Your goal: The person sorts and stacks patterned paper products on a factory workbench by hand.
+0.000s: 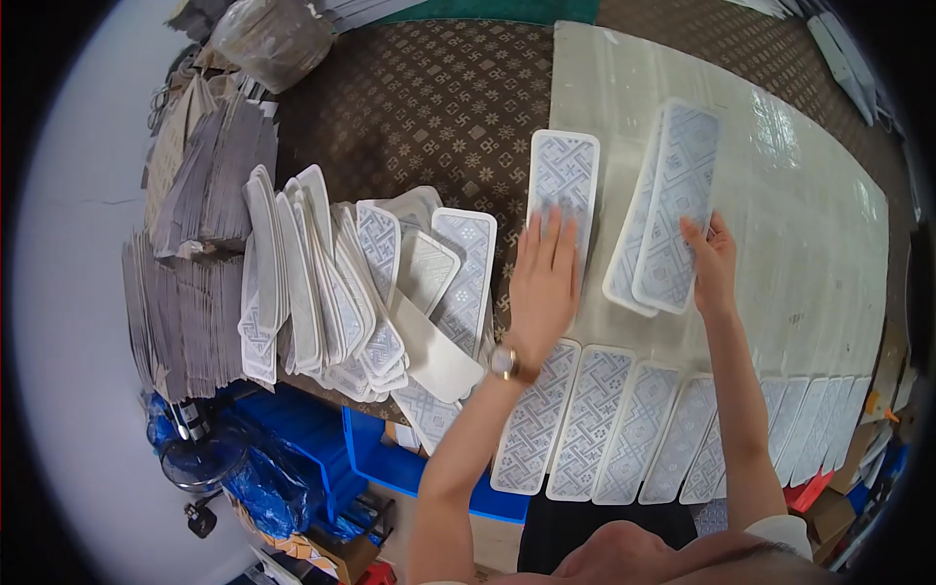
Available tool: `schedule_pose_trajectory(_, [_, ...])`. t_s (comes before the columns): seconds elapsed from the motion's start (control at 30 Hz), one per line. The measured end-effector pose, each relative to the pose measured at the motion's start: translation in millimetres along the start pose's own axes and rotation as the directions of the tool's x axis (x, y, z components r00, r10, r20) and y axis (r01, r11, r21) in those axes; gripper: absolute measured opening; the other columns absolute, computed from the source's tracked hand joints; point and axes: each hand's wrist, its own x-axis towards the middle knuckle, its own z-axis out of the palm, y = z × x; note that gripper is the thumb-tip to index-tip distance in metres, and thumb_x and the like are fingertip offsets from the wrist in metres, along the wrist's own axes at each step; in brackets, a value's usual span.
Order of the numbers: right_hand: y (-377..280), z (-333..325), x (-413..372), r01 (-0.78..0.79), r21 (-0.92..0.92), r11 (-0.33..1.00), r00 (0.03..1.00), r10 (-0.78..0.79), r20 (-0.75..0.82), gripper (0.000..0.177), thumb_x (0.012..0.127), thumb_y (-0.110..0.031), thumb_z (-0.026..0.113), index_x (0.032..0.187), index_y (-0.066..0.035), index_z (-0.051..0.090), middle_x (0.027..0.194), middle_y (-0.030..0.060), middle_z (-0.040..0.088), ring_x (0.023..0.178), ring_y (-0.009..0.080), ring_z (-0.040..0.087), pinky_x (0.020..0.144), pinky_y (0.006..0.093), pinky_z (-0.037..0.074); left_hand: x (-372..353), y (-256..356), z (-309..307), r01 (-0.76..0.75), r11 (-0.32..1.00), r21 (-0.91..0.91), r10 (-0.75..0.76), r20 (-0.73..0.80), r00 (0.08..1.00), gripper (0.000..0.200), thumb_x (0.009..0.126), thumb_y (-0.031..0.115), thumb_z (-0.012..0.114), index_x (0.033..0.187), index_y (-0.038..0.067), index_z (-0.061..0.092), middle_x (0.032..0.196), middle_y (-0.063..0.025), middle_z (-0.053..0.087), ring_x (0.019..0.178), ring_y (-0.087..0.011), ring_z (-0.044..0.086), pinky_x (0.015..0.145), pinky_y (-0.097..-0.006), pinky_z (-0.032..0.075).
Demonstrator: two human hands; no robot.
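Note:
My left hand (544, 292), a watch on its wrist, lies flat with fingers stretched over the lower half of a long pale panel (565, 166) with a blue-grey geometric pattern and rounded corners. My right hand (717, 265) grips two similar overlapping patterned panels (680, 185) by their right edge, thumb on top, over the pale board (790, 263). Close to my body, a row of matching panels (592, 419) runs side by side along the board's near edge. Left of my left hand spreads a loose pile of panels (322, 283), some showing plain white backs.
Tall stacks of grey strips (195, 312) stand at the far left, with a plastic-wrapped bundle (273, 39) behind. Brown patterned cloth (419, 107) covers the table. Below its edge are blue bins (366, 453) and a round-seated stool (203, 458).

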Motion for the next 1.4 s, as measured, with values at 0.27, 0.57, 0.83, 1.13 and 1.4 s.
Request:
schedule_pose_trajectory(0.27, [11, -12, -25, -0.128, -0.082, 0.988, 0.990, 0.133, 0.055, 0.032, 0.091, -0.011, 0.065, 0.118, 0.001, 0.054, 0.108, 0.0089, 0.067, 0.094, 0.0123, 0.063, 0.083, 0.0265, 0.051, 29, -25, 58, -0.019, 0.999, 0.036, 0.011, 0.196, 0.980, 0.054, 0.099, 0.029, 0.042, 0.146, 0.004, 0.033, 0.155, -0.0167, 0.025, 0.143, -0.0356, 0.021, 0.117, -0.0463, 0.018])
schedule_pose_trajectory(0.57, [37, 16, -19, -0.059, -0.138, 0.989, 0.989, 0.076, 0.124, 0.029, 0.092, -0.004, 0.060, 0.119, 0.002, 0.054, 0.111, 0.0088, 0.066, 0.098, 0.0115, 0.062, 0.085, 0.0253, 0.050, 30, -30, 50, -0.047, 0.999, -0.023, 0.051, 0.235, 0.971, 0.055, 0.101, 0.032, 0.036, 0.147, 0.004, 0.032, 0.155, -0.0142, 0.026, 0.144, -0.0359, 0.020, 0.118, -0.0466, 0.016])
schedule_pose_trajectory(0.83, [43, 17, -19, -0.055, -0.159, 0.986, 0.990, 0.075, 0.121, 0.031, 0.092, -0.003, 0.060, 0.121, 0.003, 0.053, 0.111, 0.0088, 0.066, 0.099, 0.0112, 0.062, 0.085, 0.0245, 0.050, 31, -23, 47, -0.121, 0.991, -0.053, 0.131, 0.258, 0.957, 0.056, 0.100, 0.034, 0.036, 0.148, 0.006, 0.031, 0.156, -0.0111, 0.026, 0.144, -0.0350, 0.020, 0.118, -0.0473, 0.015])
schedule_pose_trajectory(1.13, [38, 17, -17, -0.033, -0.286, 0.958, 0.994, 0.061, 0.089, 0.029, 0.090, -0.005, 0.063, 0.117, 0.003, 0.056, 0.107, 0.0073, 0.066, 0.092, 0.0097, 0.061, 0.082, 0.0242, 0.049, 32, -20, 46, -0.180, 0.984, 0.004, 0.171, 0.299, 0.939, 0.058, 0.099, 0.037, 0.039, 0.150, 0.010, 0.029, 0.157, -0.0059, 0.025, 0.145, -0.0337, 0.019, 0.118, -0.0468, 0.014])
schedule_pose_trajectory(1.4, [26, 6, -11, -0.049, -0.367, 0.929, 0.993, 0.083, 0.078, 0.029, 0.088, -0.009, 0.066, 0.114, 0.003, 0.059, 0.100, 0.0065, 0.068, 0.086, 0.0089, 0.062, 0.077, 0.0242, 0.050, 34, -19, 50, -0.229, 0.972, 0.050, 0.205, 0.293, 0.934, 0.057, 0.097, 0.033, 0.044, 0.148, 0.010, 0.034, 0.154, -0.0082, 0.030, 0.143, -0.0362, 0.021, 0.117, -0.0494, 0.015])
